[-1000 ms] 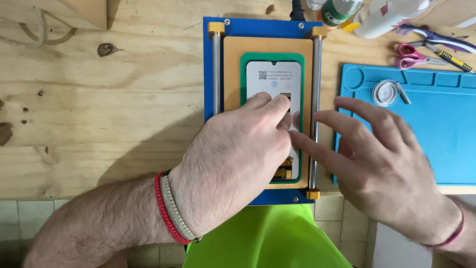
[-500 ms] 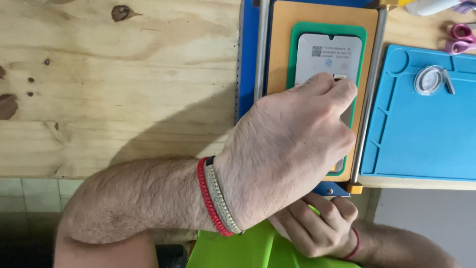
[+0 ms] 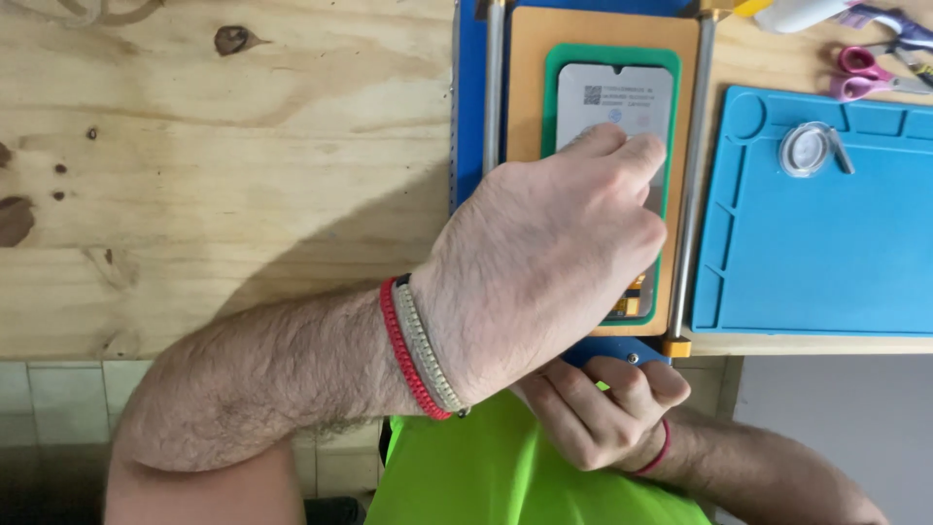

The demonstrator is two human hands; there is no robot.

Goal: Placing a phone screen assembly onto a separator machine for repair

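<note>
Head view: the left hand (image 3: 544, 262) lies on the phone screen (image 3: 614, 107), its fingers (image 3: 622, 151) pressed together on the glass. The right hand (image 3: 603, 408) is curled, below the blue frame (image 3: 471, 107).

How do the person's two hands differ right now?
The left hand lies flat over the phone screen on the blue jig, fingertips pressing the glass; the right hand is curled below the bench edge, near the jig's front lip. The left hand fills the view, while the right hand is half hidden under it. The left wrist has two bands, the right one. Both are bare.
</note>
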